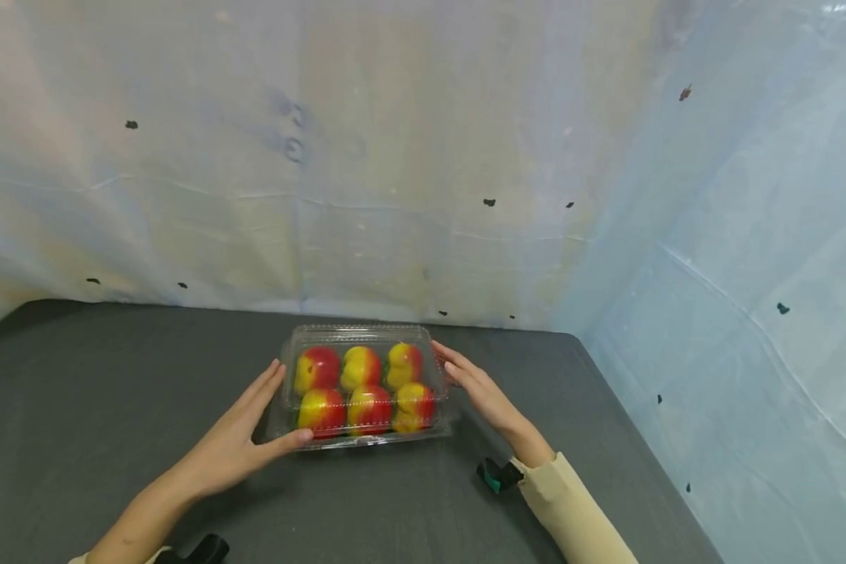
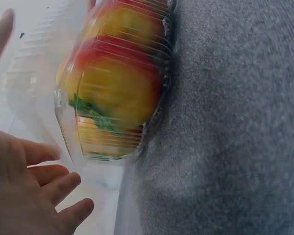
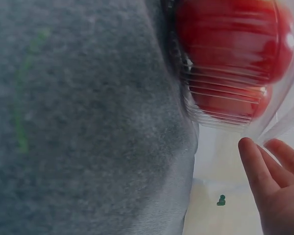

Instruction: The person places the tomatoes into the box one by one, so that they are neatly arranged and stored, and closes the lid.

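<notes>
A clear plastic clamshell box (image 1: 366,333) stands on the dark table, with several rounded red-and-yellow fruits (image 1: 370,409) in two rows inside. At the box's left side is my left hand (image 1: 229,442), its thumb stretched along the front left corner and its fingers straight along the side. My right hand (image 1: 482,392) is at the right side, extended fingertips right by the lid's edge. In the left wrist view, the lid (image 2: 34,78) stands partly raised from the base, and green shows under one fruit (image 2: 112,83). The right wrist view has red fruit (image 3: 225,39) behind the ribbed wall.
The dark grey table (image 1: 113,392) carries the box near its far edge. Pale plastic sheeting (image 1: 395,157) hangs behind the table, and more sheeting (image 1: 747,313) runs along the right. Black wrist devices (image 1: 207,548) sit on both forearms.
</notes>
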### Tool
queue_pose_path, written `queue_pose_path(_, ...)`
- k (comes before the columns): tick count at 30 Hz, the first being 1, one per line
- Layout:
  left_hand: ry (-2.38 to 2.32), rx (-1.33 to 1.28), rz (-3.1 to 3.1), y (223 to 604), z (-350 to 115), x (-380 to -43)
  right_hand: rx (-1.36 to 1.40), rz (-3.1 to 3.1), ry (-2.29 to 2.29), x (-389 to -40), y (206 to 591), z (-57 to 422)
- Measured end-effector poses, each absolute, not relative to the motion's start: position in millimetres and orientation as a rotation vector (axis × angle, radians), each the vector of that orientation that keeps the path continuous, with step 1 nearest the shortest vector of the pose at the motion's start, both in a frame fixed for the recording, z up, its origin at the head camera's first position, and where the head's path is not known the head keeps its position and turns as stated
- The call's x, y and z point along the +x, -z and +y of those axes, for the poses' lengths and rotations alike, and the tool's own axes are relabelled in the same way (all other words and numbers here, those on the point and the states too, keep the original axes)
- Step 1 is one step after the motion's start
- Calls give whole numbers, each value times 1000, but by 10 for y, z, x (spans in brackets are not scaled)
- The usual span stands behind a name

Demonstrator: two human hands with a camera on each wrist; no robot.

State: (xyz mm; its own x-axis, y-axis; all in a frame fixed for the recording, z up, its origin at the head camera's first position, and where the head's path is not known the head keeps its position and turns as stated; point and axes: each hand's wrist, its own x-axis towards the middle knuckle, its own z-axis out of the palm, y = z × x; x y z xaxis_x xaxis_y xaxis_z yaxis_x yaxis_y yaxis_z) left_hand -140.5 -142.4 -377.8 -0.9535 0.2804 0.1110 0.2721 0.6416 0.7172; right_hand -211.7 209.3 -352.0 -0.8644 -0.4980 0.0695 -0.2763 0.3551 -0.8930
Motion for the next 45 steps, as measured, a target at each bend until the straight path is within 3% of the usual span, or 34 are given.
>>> queue_pose_path(13,-1473,530,2559,3837,-1481,-1427,-699,2347,1512,-1946,3591,2175)
queue_pose_path(28,-1501,402,2348,3783,-1670,-1461,-763,2369,1363,-1772,3659,2239)
queue_pose_path(37,-1679,571,2060,3796,-1751,-1487,-675,2188,1506,-1789,3626,2216)
queue_pose_path(45,-1822,425,1948,3812,-1718,-1450,-509,1996,1685,-1783,3674,2206)
